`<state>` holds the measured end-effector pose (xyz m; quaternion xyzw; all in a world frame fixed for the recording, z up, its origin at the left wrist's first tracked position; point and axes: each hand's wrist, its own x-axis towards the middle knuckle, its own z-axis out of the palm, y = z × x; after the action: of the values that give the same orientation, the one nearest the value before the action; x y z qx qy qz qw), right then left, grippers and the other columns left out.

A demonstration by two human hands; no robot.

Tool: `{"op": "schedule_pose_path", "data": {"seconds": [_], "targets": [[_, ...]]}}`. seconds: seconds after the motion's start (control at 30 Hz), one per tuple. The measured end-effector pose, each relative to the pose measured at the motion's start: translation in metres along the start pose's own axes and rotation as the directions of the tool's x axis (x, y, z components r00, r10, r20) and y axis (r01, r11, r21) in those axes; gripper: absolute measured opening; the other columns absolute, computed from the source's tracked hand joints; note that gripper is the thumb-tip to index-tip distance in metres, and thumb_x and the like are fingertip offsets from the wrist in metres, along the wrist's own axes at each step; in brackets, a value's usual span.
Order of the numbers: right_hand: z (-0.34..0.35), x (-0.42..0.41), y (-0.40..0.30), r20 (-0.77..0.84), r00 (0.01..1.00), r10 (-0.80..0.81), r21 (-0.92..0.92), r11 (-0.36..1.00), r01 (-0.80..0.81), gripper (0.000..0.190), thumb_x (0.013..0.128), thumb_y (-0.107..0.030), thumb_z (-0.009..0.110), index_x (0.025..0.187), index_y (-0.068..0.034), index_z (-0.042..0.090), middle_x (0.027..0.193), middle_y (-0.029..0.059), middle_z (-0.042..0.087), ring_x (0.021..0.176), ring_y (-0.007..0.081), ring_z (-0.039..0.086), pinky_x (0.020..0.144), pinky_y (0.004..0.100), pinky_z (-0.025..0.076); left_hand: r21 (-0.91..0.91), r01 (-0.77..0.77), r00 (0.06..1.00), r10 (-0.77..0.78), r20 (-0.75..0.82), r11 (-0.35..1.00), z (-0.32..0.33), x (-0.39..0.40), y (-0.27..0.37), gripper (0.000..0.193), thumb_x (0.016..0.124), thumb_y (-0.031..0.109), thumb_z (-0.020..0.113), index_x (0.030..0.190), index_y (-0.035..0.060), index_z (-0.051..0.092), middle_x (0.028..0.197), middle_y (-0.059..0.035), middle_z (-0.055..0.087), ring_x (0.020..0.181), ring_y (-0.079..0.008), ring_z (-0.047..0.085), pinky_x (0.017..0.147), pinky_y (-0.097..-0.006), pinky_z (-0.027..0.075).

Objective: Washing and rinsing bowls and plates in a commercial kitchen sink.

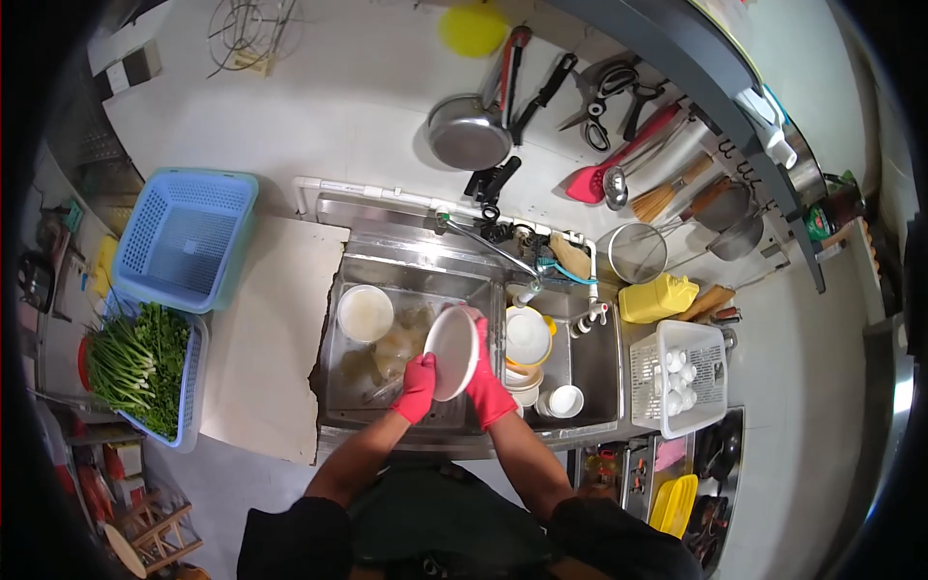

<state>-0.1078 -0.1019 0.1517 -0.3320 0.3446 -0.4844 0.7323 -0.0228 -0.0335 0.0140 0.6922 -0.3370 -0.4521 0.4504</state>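
Both my hands wear red rubber gloves. A white bowl (452, 355) is tilted on its side between them, above the left sink basin (337, 399). My left hand (417, 388) grips its near left rim, thumb on the edge. Around its right side curls my right hand (484, 380), its fingers partly hidden by the bowl. In that basin, at the back left, stands a round white bowl (365, 313) of cloudy liquid. Murky water and blurred dishes lie beside it. Stacked bowls (528, 337) and small white cups (564, 400) fill part of the right basin (591, 362).
A faucet (496, 246) reaches over the divider. On the left counter (268, 326) are a blue basket (192, 239) and a basket of green onions (138, 370). To the right stand a yellow jug (656, 297) and a white basket (714, 377) with cups. Pans and utensils hang on the wall.
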Motion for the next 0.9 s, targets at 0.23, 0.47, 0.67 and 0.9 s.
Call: {"op": "schedule_pose_path", "data": {"seconds": [0.23, 0.47, 0.67, 0.9], "targets": [[0.0, -0.052, 0.068, -0.244, 0.958, 0.152, -0.304, 0.926, -0.225, 0.06, 0.099, -0.06, 0.044, 0.129, -0.01, 0.056, 0.1, 0.0031, 0.063, 0.086, 0.0139, 0.059, 0.073, 0.0264, 0.049, -0.723, 0.397, 0.916, -0.195, 0.351, 0.565, 0.005, 0.032, -0.047, 0.016, 0.092, 0.016, 0.055, 0.09, 0.0025, 0.063, 0.078, -0.0139, 0.065, 0.061, -0.0269, 0.061, 0.056, -0.0359, 0.052], [-0.015, -0.061, 0.056, -0.316, 0.945, 0.081, -0.097, 0.988, -0.117, 0.065, 0.097, -0.061, 0.045, 0.139, -0.011, 0.048, 0.109, 0.0063, 0.062, 0.081, 0.0169, 0.06, 0.06, 0.0264, 0.047, -0.152, 0.18, 0.936, -0.217, -0.278, 0.972, -0.011, 0.023, -0.065, 0.034, 0.094, 0.031, 0.062, 0.089, -0.0026, 0.068, 0.081, -0.0138, 0.07, 0.069, -0.0257, 0.066, 0.062, -0.0409, 0.052], [-0.049, -0.062, 0.026, -0.308, 0.914, 0.266, 0.174, 0.96, -0.221, 0.07, 0.099, -0.063, 0.035, 0.148, -0.013, 0.036, 0.134, 0.0085, 0.053, 0.11, 0.0219, 0.056, 0.086, 0.0402, 0.052, 0.081, 0.181, 0.97, -0.164, -0.178, 0.98, 0.036, 0.004, -0.016, 0.036, 0.096, 0.03, 0.06, 0.097, -0.0055, 0.065, 0.084, -0.0167, 0.07, 0.07, -0.0248, 0.064, 0.066, -0.0388, 0.05], [-0.126, -0.131, 0.021, -0.286, 0.945, 0.157, 0.453, 0.891, -0.011, 0.063, 0.098, -0.057, 0.05, 0.136, -0.007, 0.045, 0.099, 0.0081, 0.067, 0.072, 0.0201, 0.063, 0.073, 0.0376, 0.053, 0.484, 0.087, 0.971, 0.035, -0.236, 0.871, 0.085, -0.03, 0.034, 0.034, 0.097, 0.029, 0.058, 0.104, -0.0036, 0.063, 0.084, -0.0216, 0.068, 0.075, -0.0304, 0.068, 0.067, -0.0421, 0.051]]}}
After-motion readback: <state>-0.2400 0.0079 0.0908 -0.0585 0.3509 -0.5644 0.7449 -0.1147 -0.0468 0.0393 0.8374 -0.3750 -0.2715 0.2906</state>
